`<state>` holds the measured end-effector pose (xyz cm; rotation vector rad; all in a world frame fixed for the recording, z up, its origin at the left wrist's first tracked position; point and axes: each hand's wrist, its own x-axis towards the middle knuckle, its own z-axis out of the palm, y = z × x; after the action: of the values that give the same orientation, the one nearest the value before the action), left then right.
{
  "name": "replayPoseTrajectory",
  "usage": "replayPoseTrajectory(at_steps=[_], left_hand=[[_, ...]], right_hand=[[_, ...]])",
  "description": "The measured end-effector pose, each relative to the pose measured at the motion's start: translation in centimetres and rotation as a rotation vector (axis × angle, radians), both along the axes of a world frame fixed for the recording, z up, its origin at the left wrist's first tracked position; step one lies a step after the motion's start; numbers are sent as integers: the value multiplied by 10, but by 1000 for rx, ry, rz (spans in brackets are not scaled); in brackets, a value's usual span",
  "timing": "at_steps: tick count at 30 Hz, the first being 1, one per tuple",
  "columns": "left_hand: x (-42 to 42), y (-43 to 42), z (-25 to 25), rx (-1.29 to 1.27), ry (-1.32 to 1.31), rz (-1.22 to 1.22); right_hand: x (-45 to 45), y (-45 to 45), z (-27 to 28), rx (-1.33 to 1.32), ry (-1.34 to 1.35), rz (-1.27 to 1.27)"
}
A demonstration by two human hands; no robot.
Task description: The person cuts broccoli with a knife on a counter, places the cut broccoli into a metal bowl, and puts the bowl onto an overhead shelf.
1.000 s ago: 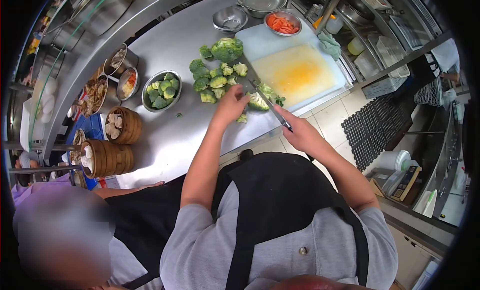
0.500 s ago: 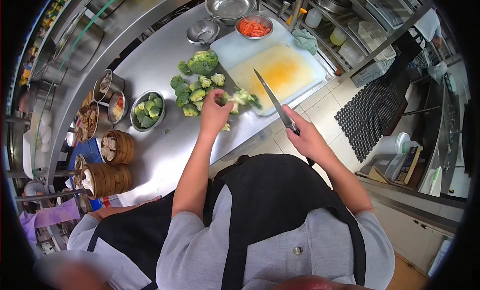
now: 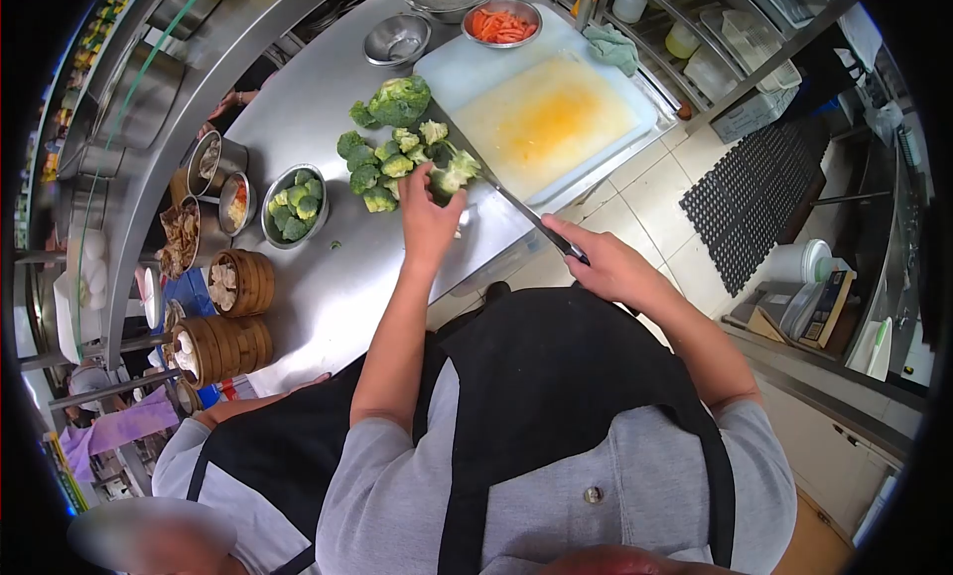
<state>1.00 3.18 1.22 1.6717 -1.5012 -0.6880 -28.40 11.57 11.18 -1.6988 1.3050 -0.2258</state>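
Note:
My left hand (image 3: pixel 431 217) has its fingers closed on a cut broccoli piece (image 3: pixel 455 174) over the steel counter, beside the board. In my right hand (image 3: pixel 596 252) is a knife (image 3: pixel 516 204), its blade angled up and left close to that piece. Several broccoli florets (image 3: pixel 377 164) lie left of my left hand, with a large broccoli head (image 3: pixel 400 101) above them. To the right is a white cutting board (image 3: pixel 476 69) with an orange-yellow stain. A steel bowl of broccoli florets (image 3: pixel 295 207) stands further left.
A bowl of sliced red food (image 3: pixel 501 24) sits at the board's top edge, beside an empty steel bowl (image 3: pixel 396 41). Bamboo steamers (image 3: pixel 223 349) and steel pots stand at left. A co-worker in a black apron (image 3: pixel 283 426) is at my left. A green cloth (image 3: pixel 612 49) lies at upper right.
The broccoli piece has moved left off the board's corner with my left hand. The knife, raised over the board half a second ago, is now lower and nearer the piece. The view has shifted.

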Motion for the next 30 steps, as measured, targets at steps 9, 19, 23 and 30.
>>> replayPoseTrajectory(at_steps=[9,19,23,30], left_hand=[[16,-18,7,276,156,-35],[0,13,-15,-231,-260,-167],[-3,29,-16,-241,-238,-217],[-1,31,-22,-261,-127,-177]], right_hand=[[6,-5,-5,-54,15,51],[3,-11,-9,-35,-20,74],[5,-17,-4,43,-67,76],[6,-38,17,358,-39,28]])
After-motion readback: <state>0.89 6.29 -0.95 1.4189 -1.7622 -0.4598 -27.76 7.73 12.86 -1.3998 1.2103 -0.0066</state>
